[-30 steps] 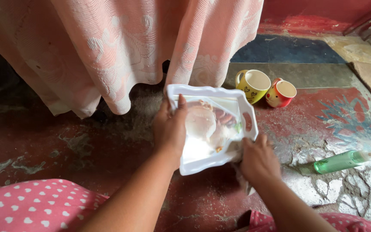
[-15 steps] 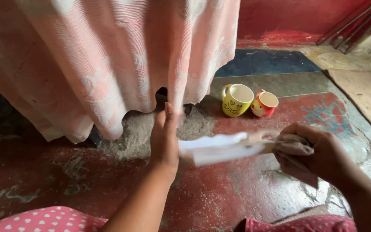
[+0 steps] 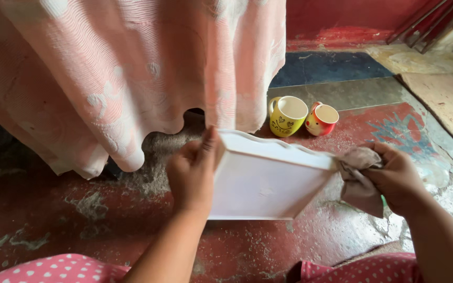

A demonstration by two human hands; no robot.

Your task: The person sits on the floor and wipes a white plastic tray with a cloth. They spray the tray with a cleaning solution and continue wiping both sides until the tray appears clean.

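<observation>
1. White plastic, the tray is held up off the floor, tilted so its plain underside faces up, between both hands.
2. Her left hand is clamped on the tray's left edge, thumb on top.
3. Her right hand is bunched around a brownish cloth, which touches the tray's right edge.
4. Judging by this, the underside looks clean; the edge is being wiped and the wiping isn't finished.
5. Two mugs, yellow and red, lie on the red floor beyond, near a pink curtain.

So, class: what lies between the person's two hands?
In the head view, a white tray, its plain underside showing, spans from left hand to right hand, which holds a cloth.
</observation>
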